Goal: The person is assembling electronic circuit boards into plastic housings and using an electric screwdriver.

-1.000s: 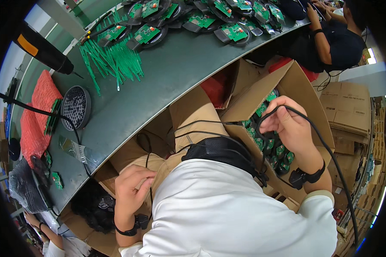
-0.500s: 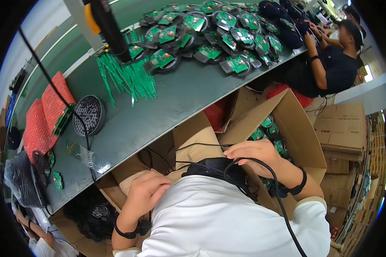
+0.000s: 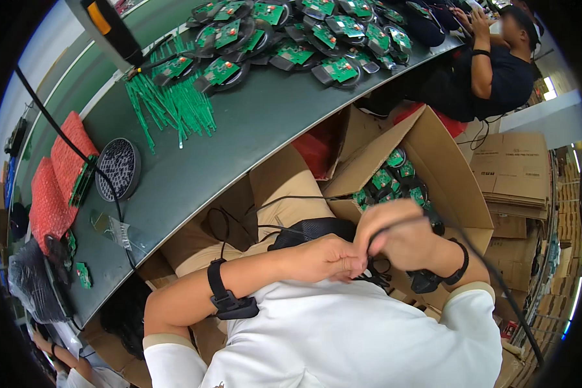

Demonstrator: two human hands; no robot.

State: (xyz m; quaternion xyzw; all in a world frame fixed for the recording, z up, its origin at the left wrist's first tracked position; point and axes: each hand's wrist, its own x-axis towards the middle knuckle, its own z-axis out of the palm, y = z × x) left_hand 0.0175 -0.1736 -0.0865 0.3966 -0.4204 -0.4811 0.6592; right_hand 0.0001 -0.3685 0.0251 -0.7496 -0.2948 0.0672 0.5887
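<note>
Just beyond the right hand point(image 3: 401, 239), an open cardboard box point(image 3: 449, 168) holds green circuit boards point(image 3: 388, 181). Both hands meet, left hand point(image 3: 323, 258) and right pinching a black cable point(image 3: 491, 271).

Thin black cable point(image 3: 491, 284) with a smooth rubbery sheath, pinched between left hand point(image 3: 323, 258) and right hand point(image 3: 398, 239). Matt brown cardboard box point(image 3: 452, 174) just right of the cable, filled with glossy green circuit boards point(image 3: 385, 181). Smooth, dull grey-green bench top point(image 3: 258, 123) above the box. Translucent green plastic ties point(image 3: 171, 107) scattered there. Rough red mesh pads point(image 3: 64, 161) at the bench's left end. Plain white cloth shirt point(image 3: 355, 336).
</note>
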